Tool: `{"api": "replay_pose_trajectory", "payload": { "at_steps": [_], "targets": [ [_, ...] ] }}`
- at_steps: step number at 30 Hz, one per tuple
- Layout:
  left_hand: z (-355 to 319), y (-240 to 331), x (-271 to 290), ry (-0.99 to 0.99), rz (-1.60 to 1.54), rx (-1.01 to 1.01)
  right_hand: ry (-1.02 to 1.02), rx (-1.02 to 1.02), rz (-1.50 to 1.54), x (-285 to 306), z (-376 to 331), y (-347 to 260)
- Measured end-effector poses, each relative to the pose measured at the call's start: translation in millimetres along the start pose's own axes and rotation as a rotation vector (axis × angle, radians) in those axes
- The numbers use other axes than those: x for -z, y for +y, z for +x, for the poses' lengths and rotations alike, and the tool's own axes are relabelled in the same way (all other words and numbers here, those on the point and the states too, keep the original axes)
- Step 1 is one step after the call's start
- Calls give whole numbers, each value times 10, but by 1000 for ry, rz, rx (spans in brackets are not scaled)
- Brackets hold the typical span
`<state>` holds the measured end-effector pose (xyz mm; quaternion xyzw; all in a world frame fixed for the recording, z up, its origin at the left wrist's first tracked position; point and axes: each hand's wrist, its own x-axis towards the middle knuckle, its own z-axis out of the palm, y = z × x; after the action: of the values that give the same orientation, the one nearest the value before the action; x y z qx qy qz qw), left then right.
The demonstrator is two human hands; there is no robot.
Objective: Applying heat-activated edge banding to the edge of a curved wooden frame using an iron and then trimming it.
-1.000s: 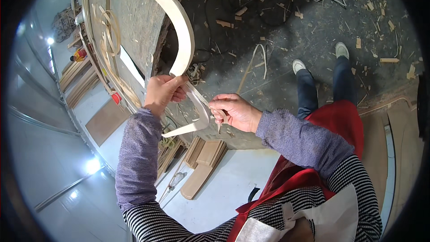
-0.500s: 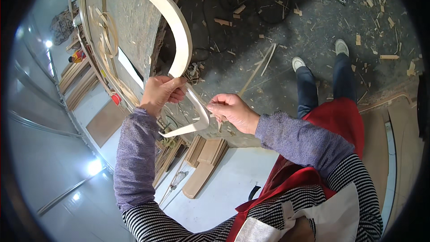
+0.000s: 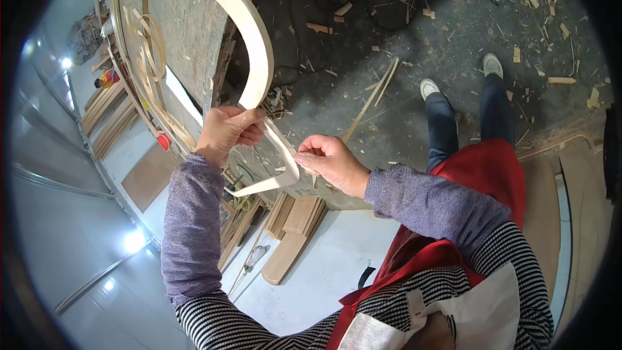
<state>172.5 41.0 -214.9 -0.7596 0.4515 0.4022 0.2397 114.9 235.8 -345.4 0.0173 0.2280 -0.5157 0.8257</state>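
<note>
In the head view, the left hand (image 3: 228,131) is raised with its forearm upright, fingers curled shut around the lower end of a long curved pale wood strip (image 3: 249,32), while the right hand (image 3: 327,161) reaches in from the right and pinches closed on a thin, floppy pale veneer band (image 3: 280,165) that bends below the left hand. Compared with half a second ago both hands sit in nearly the same place, the band bent a little more sharply. The strip is smooth and arched, rising over the rough worktop (image 3: 184,26), above a dark floor (image 3: 402,32) littered with wood chips.
</note>
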Motion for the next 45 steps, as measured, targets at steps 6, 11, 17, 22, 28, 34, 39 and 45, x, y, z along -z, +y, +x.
{"api": "replay_pose_trajectory", "payload": {
  "at_steps": [6, 11, 17, 22, 28, 34, 39, 45],
  "targets": [
    [14, -37, 5, 0, -7, -2, -48, -109, 86, 46, 42, -19],
    [-32, -134, -34, 33, -86, -48, -63, -152, 104, 67, 69, -21],
    [-164, -269, -150, 76, -360, -37, -55, -144, 98, 59, 72, -11],
    [-112, -314, -325, 125, -139, -98, -44, -158, 90, 55, 75, -2],
    [-81, -313, -379, 198, -47, -145, -36, -128, 89, 24, 45, 40],
    [-128, -279, -414, 214, -70, -138, -35, -119, 81, 35, 35, 42],
    [-133, -284, -495, 313, -6, -221, -32, -113, 97, 10, 43, 38],
    [-89, -289, -544, 407, 116, -259, -39, -141, 126, 21, 35, 16]
  ]
}}
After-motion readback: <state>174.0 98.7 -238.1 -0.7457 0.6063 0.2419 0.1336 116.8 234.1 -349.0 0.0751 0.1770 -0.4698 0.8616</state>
